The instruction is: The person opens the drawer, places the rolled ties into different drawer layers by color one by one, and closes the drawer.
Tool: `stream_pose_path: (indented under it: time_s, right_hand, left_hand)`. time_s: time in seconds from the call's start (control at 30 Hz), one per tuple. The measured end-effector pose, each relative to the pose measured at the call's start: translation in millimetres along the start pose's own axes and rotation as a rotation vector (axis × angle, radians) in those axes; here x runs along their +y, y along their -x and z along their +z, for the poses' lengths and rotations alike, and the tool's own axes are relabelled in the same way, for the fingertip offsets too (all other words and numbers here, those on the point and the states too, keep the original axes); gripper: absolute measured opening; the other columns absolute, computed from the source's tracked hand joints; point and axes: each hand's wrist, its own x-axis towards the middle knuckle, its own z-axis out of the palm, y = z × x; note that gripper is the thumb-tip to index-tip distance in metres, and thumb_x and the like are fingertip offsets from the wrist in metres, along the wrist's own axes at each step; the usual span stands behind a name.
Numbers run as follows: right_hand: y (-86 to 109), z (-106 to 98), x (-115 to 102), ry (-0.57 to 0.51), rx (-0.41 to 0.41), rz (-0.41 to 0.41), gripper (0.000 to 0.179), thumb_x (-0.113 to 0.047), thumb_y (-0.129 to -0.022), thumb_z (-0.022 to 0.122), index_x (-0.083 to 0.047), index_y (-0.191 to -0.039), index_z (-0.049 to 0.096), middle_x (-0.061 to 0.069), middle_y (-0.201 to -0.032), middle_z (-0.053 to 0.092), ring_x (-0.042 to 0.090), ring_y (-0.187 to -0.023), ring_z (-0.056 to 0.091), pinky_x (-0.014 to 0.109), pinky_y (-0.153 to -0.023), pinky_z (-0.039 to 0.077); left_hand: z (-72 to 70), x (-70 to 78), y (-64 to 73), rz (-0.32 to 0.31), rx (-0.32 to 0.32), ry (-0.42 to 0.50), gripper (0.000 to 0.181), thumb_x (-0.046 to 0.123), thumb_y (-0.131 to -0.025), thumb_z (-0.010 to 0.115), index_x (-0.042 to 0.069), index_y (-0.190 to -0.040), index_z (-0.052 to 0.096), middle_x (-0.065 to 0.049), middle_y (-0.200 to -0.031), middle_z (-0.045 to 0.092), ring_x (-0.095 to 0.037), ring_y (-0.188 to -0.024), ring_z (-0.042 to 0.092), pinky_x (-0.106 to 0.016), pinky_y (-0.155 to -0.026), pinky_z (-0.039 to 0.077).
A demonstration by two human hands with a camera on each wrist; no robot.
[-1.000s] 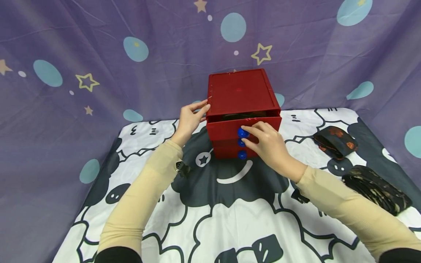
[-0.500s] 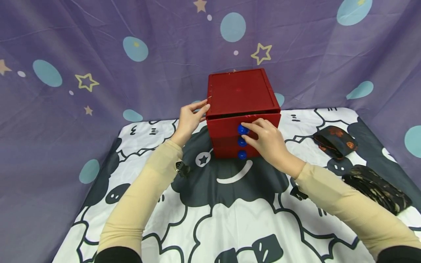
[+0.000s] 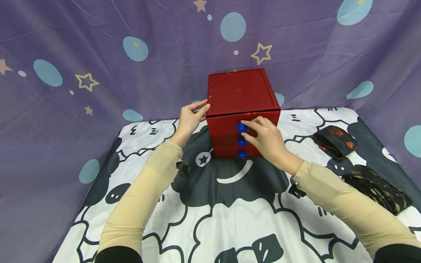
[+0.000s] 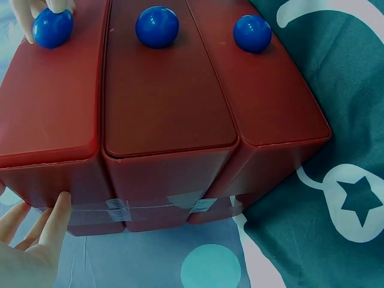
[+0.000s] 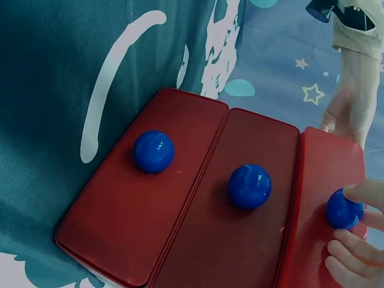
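Note:
A red box of stacked drawers (image 3: 243,91) stands near the back of the cloth, with blue round knobs down its front. My right hand (image 3: 270,143) pinches the top drawer knob (image 3: 242,127) between thumb and fingers, as the right wrist view also shows. The top drawer (image 3: 222,126) sits almost flush, with a thin dark gap under the lid edge. Against the box's left side rest the extended fingertips of my left hand (image 3: 190,118). Below, the middle knob (image 4: 157,27) and bottom knob (image 4: 252,33) are untouched, their drawers flush.
To the right lies a folded dark cloth with orange-red shapes (image 3: 335,141). Nearer on that side is a folded camouflage-patterned cloth (image 3: 376,190). A purple patterned curtain (image 3: 164,84) hangs right behind the box. A sheep-print cloth (image 3: 230,226) covers the table.
My right hand has pushed the top drawer inward, narrowing the gap that showed dark contents. My left hand has stayed at the box's side.

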Motion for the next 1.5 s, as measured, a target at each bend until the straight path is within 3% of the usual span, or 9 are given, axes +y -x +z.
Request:
stream_pose_path:
  time_s: [0.53, 1.1, 1.5]
  right_hand:
    - [-3.7, 3.1, 3.6, -0.019, 0.011, 0.021, 0.037, -0.008, -0.071, 0.074, -0.002, -0.106, 0.065, 0.012, -0.086, 0.057, 0.022, -0.075, 0.051, 0.033, -0.061, 0.05]
    - [-4.2, -0.9, 4.0, -0.077, -0.051, 0.083, 0.036, -0.009, -0.074, 0.071, -0.004, -0.109, 0.063, 0.012, -0.092, 0.059, 0.022, -0.078, 0.055, 0.034, -0.064, 0.052]
    - [7.1, -6.4, 3.5, -0.118, 0.015, 0.079, 0.024, -0.007, -0.073, 0.072, -0.002, -0.096, 0.068, 0.009, -0.088, 0.061, 0.021, -0.079, 0.057, 0.033, -0.066, 0.052]
  left_hand:
    - [1.0, -0.1, -0.2, -0.002, 0.003, -0.013, 0.035, 0.016, -0.086, 0.059, 0.003, -0.118, 0.057, -0.011, -0.119, 0.056, -0.022, -0.098, 0.058, -0.028, -0.075, 0.054]
    - [-0.1, -1.0, -1.1, -0.007, 0.004, -0.002, 0.035, 0.015, -0.086, 0.059, 0.002, -0.118, 0.057, -0.009, -0.12, 0.055, -0.022, -0.099, 0.058, -0.029, -0.076, 0.053]
    - [0.0, -0.9, -1.3, -0.001, 0.005, 0.0, 0.035, 0.015, -0.085, 0.06, 0.002, -0.118, 0.057, -0.01, -0.12, 0.055, -0.022, -0.098, 0.059, -0.028, -0.075, 0.053]
